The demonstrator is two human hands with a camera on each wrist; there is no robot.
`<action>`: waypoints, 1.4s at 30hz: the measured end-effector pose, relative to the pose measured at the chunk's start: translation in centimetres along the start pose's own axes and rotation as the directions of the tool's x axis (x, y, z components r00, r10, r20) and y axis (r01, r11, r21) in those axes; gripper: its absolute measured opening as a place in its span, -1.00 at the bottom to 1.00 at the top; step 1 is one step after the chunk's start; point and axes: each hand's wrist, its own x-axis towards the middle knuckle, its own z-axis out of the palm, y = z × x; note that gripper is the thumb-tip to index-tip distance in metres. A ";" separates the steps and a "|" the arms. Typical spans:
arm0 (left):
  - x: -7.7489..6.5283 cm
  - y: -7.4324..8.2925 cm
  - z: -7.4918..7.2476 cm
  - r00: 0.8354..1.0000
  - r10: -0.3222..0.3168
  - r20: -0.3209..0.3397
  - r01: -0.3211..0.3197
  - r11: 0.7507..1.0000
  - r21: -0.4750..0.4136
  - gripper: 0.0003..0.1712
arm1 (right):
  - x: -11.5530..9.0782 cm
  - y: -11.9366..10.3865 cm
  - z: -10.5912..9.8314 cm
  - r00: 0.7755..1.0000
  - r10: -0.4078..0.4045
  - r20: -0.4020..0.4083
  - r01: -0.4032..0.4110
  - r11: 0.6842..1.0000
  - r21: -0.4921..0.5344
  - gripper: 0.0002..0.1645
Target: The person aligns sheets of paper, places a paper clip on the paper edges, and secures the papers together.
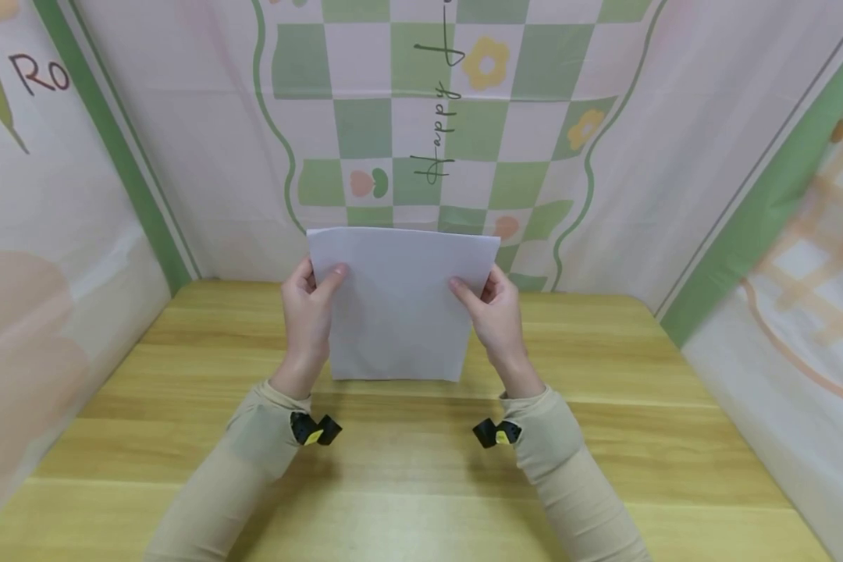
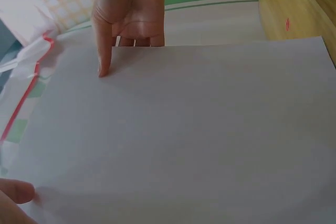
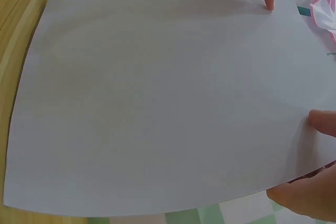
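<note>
A white sheet of paper [image 1: 400, 304] stands nearly upright over the wooden table [image 1: 421, 476], its lower edge close to the tabletop. My left hand [image 1: 314, 290] pinches its left edge, thumb on the near face and fingers behind. My right hand [image 1: 483, 293] pinches the right edge the same way. The left wrist view is filled by the paper [image 2: 184, 129], with my left thumb [image 2: 16, 191] at the bottom corner and the right hand [image 2: 131, 9] across it. In the right wrist view the paper [image 3: 157, 103] bows slightly, and my right thumb [image 3: 323, 121] lies on it.
Printed cloth walls close in the table: a green and white checked panel [image 1: 457, 117] at the back and pale panels at the left [image 1: 49, 257] and right [image 1: 801, 257]. Bare tabletop stretches in front of and beside the paper.
</note>
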 end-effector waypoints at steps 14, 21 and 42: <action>0.3 -1.3 -0.7 0.998 -0.055 0.042 0.055 0.998 0.006 -0.62 | 0.4 1.5 -0.6 0.991 0.116 0.069 -0.113 0.993 -0.042 -0.42; 0.5 -2.4 -1.0 0.995 -0.083 0.047 0.083 0.997 0.008 -0.57 | 0.4 2.3 -0.8 0.983 0.147 0.107 -0.139 0.987 -0.077 -0.40; 0.5 -3.4 -1.8 0.997 -0.078 -0.023 0.079 0.994 0.079 -0.72 | 0.4 2.8 -1.1 0.980 0.154 0.124 -0.137 0.981 -0.134 -0.40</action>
